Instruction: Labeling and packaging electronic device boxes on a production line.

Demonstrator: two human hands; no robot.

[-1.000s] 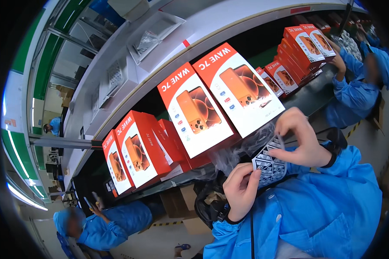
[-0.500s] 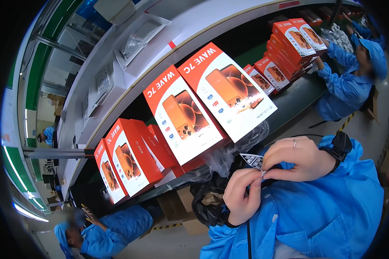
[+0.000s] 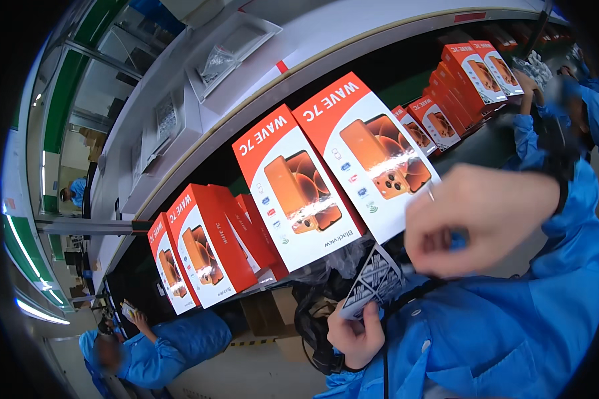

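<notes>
My left hand [image 3: 357, 338] pinches a small sheet of labels [image 3: 377, 278] between thumb and fingers at its lower end. Black-and-white printed triangles cover its face, and the sheet is tilted upward. To its right, my right hand [image 3: 479, 216] is raised and blurred, fingers curled in toward the thumb. Whatever it may hold cannot be made out. Just beyond the hands, two large red-and-white phone boxes [image 3: 299, 199] lie side by side, face up. The right hand covers the lower right corner of the nearer-right box [image 3: 373, 153].
More phone boxes [image 3: 203, 246] stand at the left, with further stacks [image 3: 472, 80] at the far right. A pale shelf [image 3: 246, 86] behind carries open trays [image 3: 229, 53] of small parts. Co-workers in blue are at lower left [image 3: 173, 352] and right [image 3: 596, 120]. Clear plastic [image 3: 336, 263] hangs at the bench edge.
Both hands were together, pinching the label sheet. Now my right hand has moved up and away from it, while my left hand keeps the sheet, lower and more fully in view.
</notes>
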